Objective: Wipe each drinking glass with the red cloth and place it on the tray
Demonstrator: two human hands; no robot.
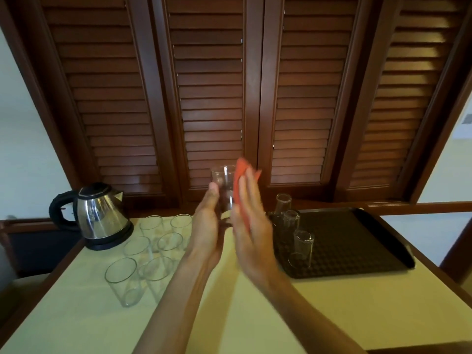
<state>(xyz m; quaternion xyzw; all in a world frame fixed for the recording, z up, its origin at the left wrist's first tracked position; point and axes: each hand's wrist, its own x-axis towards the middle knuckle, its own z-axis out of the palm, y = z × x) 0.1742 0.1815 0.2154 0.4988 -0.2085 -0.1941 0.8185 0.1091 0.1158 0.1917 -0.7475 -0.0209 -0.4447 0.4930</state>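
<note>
Pale tabletop [255, 315], clear upright glass [223, 185] — red cloth [240, 190] pressed against it

Two bare forearms enter from the bottom edge, both long and slender. No sleeves, cuffs, watch, bracelet or gloves show anywhere along them up to the wrists. The left hand [207, 221] has no ring on the parts in view. The right hand [251, 221] has long, narrow fingers, also ringless; its nails are blurred.
</note>
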